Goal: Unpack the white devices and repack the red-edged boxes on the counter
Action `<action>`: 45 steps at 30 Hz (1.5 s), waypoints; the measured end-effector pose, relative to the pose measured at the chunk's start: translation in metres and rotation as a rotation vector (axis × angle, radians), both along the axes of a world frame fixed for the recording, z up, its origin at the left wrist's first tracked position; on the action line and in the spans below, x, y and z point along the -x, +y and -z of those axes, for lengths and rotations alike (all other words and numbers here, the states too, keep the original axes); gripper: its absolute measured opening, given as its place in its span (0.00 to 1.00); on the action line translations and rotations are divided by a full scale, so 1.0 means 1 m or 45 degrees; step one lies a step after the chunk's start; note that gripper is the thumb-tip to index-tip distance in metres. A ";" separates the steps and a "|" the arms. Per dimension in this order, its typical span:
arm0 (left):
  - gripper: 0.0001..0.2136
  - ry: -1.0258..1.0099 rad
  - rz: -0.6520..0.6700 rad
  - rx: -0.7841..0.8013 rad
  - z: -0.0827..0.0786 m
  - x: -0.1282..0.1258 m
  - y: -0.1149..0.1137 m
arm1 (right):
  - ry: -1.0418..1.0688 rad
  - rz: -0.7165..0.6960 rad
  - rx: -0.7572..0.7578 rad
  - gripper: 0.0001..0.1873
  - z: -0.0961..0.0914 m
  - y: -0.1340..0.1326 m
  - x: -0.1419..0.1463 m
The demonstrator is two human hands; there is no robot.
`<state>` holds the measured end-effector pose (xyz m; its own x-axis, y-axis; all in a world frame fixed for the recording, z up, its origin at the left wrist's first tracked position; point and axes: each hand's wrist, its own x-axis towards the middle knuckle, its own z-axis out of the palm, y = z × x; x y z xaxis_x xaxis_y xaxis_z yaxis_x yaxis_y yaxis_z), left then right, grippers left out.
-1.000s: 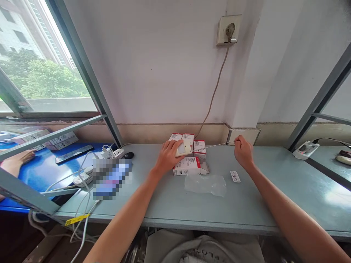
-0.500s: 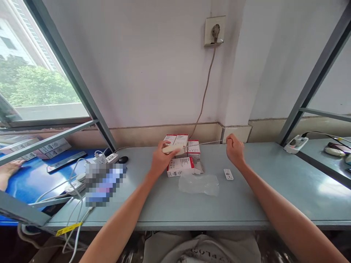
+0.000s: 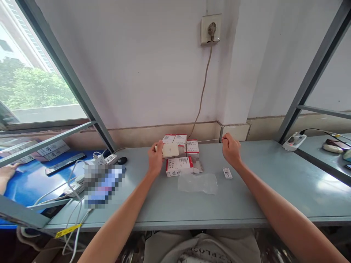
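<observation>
My left hand [image 3: 155, 159] is closed around the left end of a flat cream-coloured rectangular device [image 3: 170, 150], held above some small boxes with its broad face showing. Level with it to the right, my right hand [image 3: 231, 149] makes a fist. A thin pale cord [image 3: 208, 140] stretches from the fist toward the device; where it joins is unclear. Below the device lies an opened red-and-white carton [image 3: 178, 166], its flap out to the right. Closed cartons [image 3: 179, 140] stand behind it. A crumpled clear plastic bag [image 3: 197, 183] lies in front.
A small white label card [image 3: 227, 173] lies on the grey table [image 3: 203, 210]. At left are a black mouse [image 3: 122, 160], a power strip [image 3: 111, 159], cables and a blurred blue item [image 3: 105, 186]. Another person's hand [image 3: 7, 173] rests at far left. Metal posts flank the table.
My left hand has shifted slightly left and turned the device so its broad face shows. My right hand stays closed on the cord. The whole view has moved a little.
</observation>
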<state>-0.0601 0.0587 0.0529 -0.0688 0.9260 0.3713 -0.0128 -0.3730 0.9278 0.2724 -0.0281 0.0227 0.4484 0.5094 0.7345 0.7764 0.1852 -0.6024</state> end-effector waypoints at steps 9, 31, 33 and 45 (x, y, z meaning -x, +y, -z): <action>0.28 0.348 0.089 -0.157 0.011 -0.004 -0.011 | 0.184 0.023 -0.030 0.11 0.000 -0.001 -0.010; 0.22 0.487 -0.136 -0.396 0.003 -0.007 -0.029 | 0.236 0.013 -0.017 0.12 -0.006 -0.007 -0.003; 0.22 0.475 -0.124 -0.377 0.001 -0.007 -0.030 | 0.228 0.005 -0.019 0.12 -0.005 -0.007 -0.003; 0.19 0.511 -0.039 -0.397 0.003 -0.007 -0.029 | 0.221 0.006 -0.035 0.12 0.002 -0.003 -0.007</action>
